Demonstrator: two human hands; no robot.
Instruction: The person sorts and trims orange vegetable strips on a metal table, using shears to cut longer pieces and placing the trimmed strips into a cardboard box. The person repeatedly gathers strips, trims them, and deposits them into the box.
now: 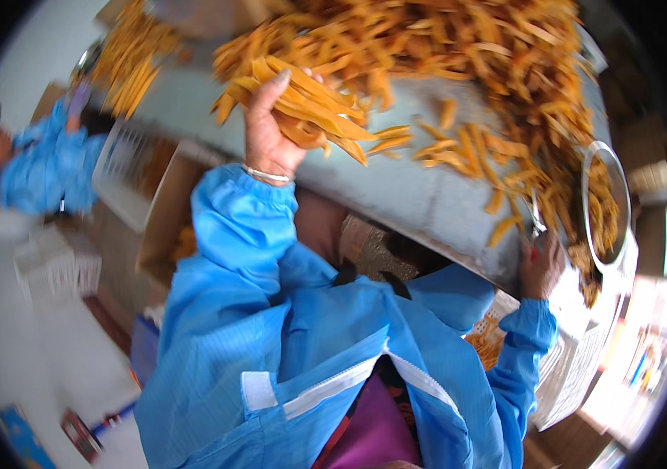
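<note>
My left hand grips a thick bundle of orange-brown dried strips, thumb on top, raised over the metal table. My right hand is at the table's near right edge, closed around the handle of a small shiny metal tool, perhaps scissors; its tip points at the strips. A large heap of similar strips covers the far side of the table and runs down the right side. Several loose strips lie between the heap and the near edge.
A round metal-rimmed container holding strips stands at the right. Another pile of strips lies at the upper left. Below it are a white plastic crate and a cardboard box. A co-worker in blue is at far left.
</note>
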